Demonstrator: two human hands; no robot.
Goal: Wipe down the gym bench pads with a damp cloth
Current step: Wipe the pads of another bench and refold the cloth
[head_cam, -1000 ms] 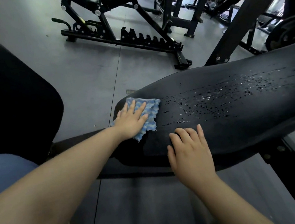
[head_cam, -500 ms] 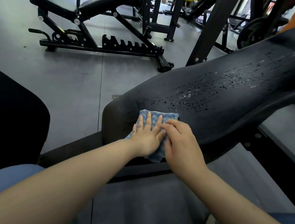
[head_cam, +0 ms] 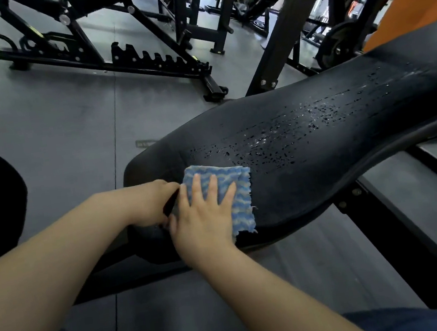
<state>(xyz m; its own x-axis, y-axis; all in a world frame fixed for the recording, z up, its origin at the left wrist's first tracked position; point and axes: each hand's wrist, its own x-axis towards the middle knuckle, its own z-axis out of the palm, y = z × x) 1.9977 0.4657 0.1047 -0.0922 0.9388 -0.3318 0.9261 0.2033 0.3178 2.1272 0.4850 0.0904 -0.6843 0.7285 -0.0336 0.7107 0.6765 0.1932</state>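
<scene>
Blue-and-white wavy cloth (head_cam: 233, 191) on black bench pad (head_cam: 322, 150).

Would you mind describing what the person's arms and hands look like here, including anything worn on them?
Both forearms are bare up to the frame's edge: no sleeves show. The left hand and right hand wear no gloves, and no rings, watch or wristband are visible. Fingernails look short and unpainted.

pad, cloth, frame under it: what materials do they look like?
Pad: probably vinyl or faux leather, matte black; droplets bead on it rather than soaking in. Cloth: likely microfibre or terry, blue and white, with a nubby wavy pile and fraying edge. Frame: seemingly steel, painted black, with flat bars and bolt heads.
</scene>
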